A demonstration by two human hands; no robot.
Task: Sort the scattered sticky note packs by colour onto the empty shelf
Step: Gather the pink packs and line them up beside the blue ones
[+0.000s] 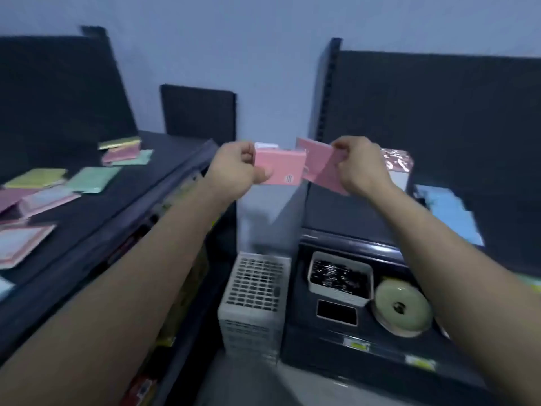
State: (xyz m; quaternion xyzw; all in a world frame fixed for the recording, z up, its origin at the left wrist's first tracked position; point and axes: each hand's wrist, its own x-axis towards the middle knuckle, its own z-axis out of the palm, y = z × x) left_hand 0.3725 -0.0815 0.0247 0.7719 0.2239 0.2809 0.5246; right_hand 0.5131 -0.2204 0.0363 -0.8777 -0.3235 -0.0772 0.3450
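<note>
— Where are the pink packs?
— In mid-air between the two shelves. My left grip pinches one pink pack, my right grip pinches a second pink pack, and their edges overlap.
— And the others?
— Loose packs lie scattered on the left shelf. A blue pack lies on the right shelf.

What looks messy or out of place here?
The sticky note packs on the left shelf lie scattered at odd angles, pink, green and yellow mixed. The left hand and right hand each hold a pink pack.
</note>
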